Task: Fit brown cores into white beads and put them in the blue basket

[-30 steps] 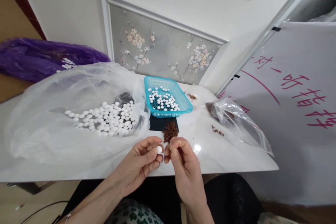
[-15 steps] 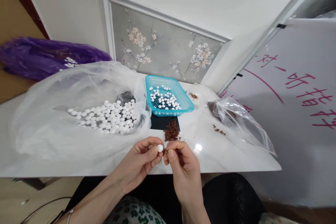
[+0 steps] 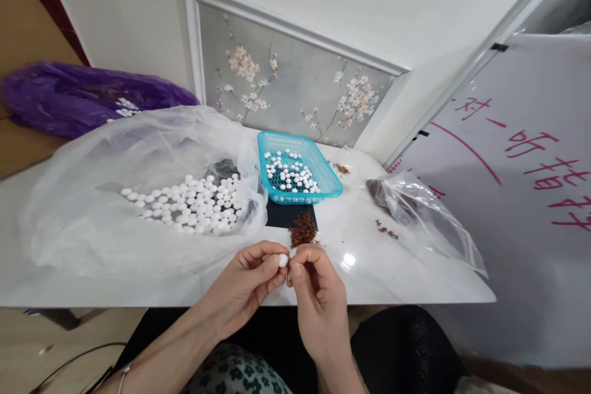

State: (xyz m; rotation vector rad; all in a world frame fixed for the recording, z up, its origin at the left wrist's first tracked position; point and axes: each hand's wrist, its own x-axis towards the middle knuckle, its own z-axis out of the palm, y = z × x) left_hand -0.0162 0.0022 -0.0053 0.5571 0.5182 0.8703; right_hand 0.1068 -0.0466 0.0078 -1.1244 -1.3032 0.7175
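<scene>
My left hand [image 3: 252, 280] is closed, holding a small white ball [image 3: 283, 260] between thumb and forefinger. Close against it, my right hand [image 3: 321, 295] pinches a tiny brown bit at the ball's right side; the fingertips hide most of that piece. A heap of reddish-brown bits [image 3: 303, 229] lies on the table just beyond my hands, partly over a dark flat mat [image 3: 279, 217]. Further back, a blue plastic basket [image 3: 330, 183] contains several white balls. Many more white balls [image 3: 198, 203] lie at the mouth of a translucent plastic bag [image 3: 92, 197] on the left.
A purple bag [image 3: 60, 95] with some white balls sits at the back left. On the right are a clear plastic bag [image 3: 429, 215] with brown contents and a few loose brown bits [image 3: 386, 229]. The white table [image 3: 415, 277] ends at a wall and a whiteboard [image 3: 517, 246] with red writing.
My right hand has shifted slightly left, closer to the white ball, and the brown bit is now more hidden. My left hand keeps its grip on the ball.
</scene>
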